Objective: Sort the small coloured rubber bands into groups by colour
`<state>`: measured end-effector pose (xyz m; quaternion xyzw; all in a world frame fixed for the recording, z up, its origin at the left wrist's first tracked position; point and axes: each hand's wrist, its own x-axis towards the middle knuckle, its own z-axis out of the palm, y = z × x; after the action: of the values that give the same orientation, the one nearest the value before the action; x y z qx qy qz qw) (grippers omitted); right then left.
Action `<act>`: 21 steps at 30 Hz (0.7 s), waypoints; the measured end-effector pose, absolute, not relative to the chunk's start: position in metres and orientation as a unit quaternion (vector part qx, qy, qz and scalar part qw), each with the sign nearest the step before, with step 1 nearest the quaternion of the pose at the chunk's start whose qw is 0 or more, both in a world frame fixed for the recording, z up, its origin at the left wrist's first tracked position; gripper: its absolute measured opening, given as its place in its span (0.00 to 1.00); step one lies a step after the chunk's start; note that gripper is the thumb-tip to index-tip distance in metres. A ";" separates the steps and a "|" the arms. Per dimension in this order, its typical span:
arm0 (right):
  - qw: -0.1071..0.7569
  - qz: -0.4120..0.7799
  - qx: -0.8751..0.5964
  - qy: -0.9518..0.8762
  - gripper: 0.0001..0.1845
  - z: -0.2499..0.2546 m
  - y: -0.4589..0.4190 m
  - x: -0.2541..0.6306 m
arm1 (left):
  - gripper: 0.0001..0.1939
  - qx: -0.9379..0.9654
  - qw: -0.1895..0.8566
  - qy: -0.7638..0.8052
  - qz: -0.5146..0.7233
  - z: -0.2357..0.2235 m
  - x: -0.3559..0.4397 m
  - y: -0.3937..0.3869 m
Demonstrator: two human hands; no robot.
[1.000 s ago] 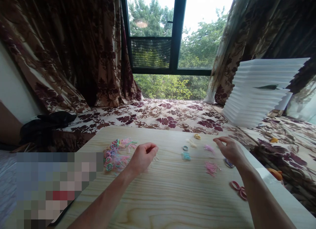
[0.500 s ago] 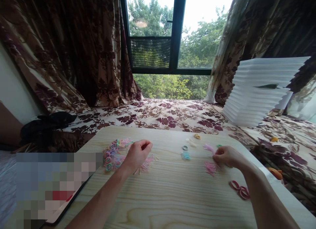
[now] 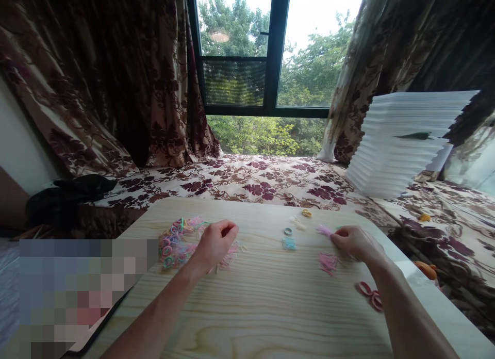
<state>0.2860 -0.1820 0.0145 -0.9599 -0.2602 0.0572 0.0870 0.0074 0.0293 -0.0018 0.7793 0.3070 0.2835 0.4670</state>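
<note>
My left hand (image 3: 218, 239) hovers by a mixed pile of coloured hair ties (image 3: 168, 248), thumb and fingertips pinched together; whatever they hold is too small to make out. Pink bands partly show behind that wrist. My right hand (image 3: 358, 244) is also closed in a pinch, at the edge of a small heap of lilac bands (image 3: 323, 229). Its fingertips hide what is between them. Just below lies a heap of pink bands (image 3: 327, 263). Red hair ties (image 3: 364, 288) rest beside my right forearm.
Between the hands lie light-blue bands (image 3: 288, 243), a grey hair tie (image 3: 288, 231), pale bands (image 3: 298, 223) and yellow hair ties (image 3: 307, 213). All sit on a wooden table (image 3: 247, 307). A tall white paper stack (image 3: 402, 142) stands beyond its right corner. A blurred-out panel (image 3: 77, 292) covers the lower left.
My right hand has shifted slightly up toward the lilac bands, still pinched. My left hand keeps its pinch in nearly the same place. The view has moved slightly.
</note>
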 end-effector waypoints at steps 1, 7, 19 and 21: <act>0.084 0.063 -0.960 -0.259 0.16 0.014 -0.181 0.285 | 0.14 0.781 0.467 0.305 0.281 -0.002 0.007 0.029; 0.076 0.073 -0.959 -0.263 0.15 0.014 -0.179 0.282 | 0.15 0.789 0.463 0.299 0.271 -0.001 0.008 0.029; 0.096 0.093 -0.955 -0.267 0.18 0.017 -0.183 0.284 | 0.16 0.793 0.456 0.306 0.264 0.000 0.007 0.028; 0.099 0.085 -0.954 -0.269 0.14 0.016 -0.183 0.283 | 0.16 0.796 0.451 0.305 0.265 -0.001 0.007 0.028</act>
<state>0.2831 -0.1826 0.0160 -0.9543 -0.2687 0.0852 0.0989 0.0072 0.0281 -0.0008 0.7957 0.3047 0.2654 0.4512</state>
